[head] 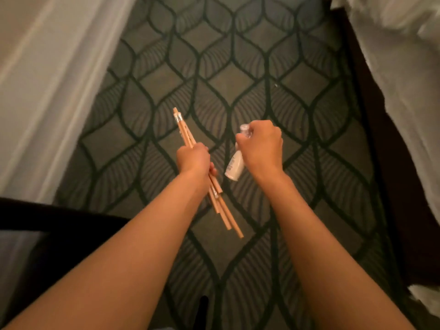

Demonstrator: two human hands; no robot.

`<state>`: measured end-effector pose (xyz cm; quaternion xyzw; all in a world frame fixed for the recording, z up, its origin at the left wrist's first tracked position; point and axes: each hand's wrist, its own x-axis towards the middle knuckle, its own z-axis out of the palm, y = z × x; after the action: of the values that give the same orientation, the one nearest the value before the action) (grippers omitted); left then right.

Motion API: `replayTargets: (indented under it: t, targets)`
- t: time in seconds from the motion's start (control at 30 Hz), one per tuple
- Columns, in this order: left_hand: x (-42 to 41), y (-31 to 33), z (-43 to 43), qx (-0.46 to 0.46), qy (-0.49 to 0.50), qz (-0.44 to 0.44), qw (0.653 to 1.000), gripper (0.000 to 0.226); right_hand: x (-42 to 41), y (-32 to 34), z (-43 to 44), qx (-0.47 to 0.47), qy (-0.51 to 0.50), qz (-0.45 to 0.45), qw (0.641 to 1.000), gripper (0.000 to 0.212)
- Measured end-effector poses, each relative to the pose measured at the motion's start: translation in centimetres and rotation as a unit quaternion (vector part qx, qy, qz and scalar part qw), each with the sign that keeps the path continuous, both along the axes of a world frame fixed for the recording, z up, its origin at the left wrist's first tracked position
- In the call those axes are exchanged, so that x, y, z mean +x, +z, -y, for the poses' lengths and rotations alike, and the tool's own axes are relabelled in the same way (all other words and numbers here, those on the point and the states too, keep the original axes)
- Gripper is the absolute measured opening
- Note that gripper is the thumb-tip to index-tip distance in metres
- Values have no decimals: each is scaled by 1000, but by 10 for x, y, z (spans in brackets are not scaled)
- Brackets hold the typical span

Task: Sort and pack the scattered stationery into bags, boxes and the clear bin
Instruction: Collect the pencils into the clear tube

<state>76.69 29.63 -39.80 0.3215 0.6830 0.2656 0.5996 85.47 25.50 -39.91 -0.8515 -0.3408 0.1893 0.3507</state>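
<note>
My left hand point(194, 159) grips a bundle of several pale wooden pencils point(184, 129) in a fist. Their eraser ends point up and away, and the other ends stick out below my wrist. My right hand point(260, 145) is curled round a small white bottle point(234, 166) with a clear cap, held tilted with its base toward me. Both hands hover above a dark patterned carpet point(228, 67), side by side and a short gap apart.
White bedding or curtain fabric point(47, 79) hangs along the left. A bed with white covers point(404, 67) and a dark frame runs down the right. A dark chair edge point(47, 217) sits at the lower left. No bags, boxes or bin are in view.
</note>
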Motion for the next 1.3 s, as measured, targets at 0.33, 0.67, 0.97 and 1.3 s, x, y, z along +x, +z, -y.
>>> replayTargets:
  t: [0.33, 0.67, 0.97, 1.3]
  targets:
    - [-90, 214, 66, 89, 110, 110, 984, 20, -88, 199, 52, 81, 162, 111, 977, 21]
    - [-207, 318, 139, 152, 158, 156, 963, 11, -191, 293, 103, 160, 274, 157, 935, 15]
    - [-353, 351, 169, 177, 263, 95, 944, 26, -329, 328, 103, 194, 375, 137, 896, 17]
    - [-581, 370, 213, 205, 410, -18, 889, 39, -546, 347, 89, 124, 575, 64, 806, 26]
